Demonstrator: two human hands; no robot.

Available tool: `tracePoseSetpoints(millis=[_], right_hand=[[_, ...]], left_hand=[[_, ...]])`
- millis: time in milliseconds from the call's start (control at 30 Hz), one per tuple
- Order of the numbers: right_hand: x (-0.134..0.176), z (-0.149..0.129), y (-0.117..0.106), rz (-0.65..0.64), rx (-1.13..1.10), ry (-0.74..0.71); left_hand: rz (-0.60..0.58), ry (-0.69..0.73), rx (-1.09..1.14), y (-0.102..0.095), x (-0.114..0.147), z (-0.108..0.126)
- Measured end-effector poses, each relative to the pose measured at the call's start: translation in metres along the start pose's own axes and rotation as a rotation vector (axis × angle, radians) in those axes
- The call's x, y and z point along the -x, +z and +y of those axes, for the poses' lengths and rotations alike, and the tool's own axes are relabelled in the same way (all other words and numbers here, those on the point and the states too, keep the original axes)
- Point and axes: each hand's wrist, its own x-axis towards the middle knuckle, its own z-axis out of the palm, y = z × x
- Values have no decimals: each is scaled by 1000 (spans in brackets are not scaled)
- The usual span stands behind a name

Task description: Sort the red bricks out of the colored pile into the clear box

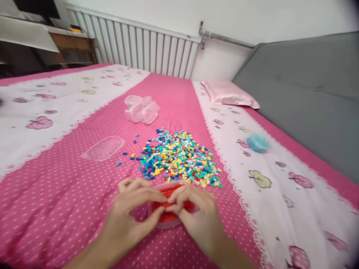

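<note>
My left hand and my right hand meet above a clear plastic container. Both are closed in a pinch, fingertips together, on a small red block that they mostly hide. Red blocks lie in rows inside the container, partly covered by my fingers. Just beyond it spreads a pile of small loose blocks in blue, yellow, green, white and red.
A clear lid lies left of the pile. Farther back are clear nested containers. A blue round object and a pink pillow rest on the right of the pink bedspread. A radiator lines the wall.
</note>
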Motion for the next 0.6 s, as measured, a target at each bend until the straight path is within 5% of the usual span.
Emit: tracePoseSetpoints(millis=[133, 433, 600], right_hand=[[-1, 2, 3, 15, 11, -86], [-1, 9, 8, 35, 47, -176], [-22, -2, -25, -93, 44, 6]], left_hand=[[29, 127, -20, -3, 0, -11], [33, 107, 11, 7, 7, -25], [82, 113, -42, 4, 4, -19]])
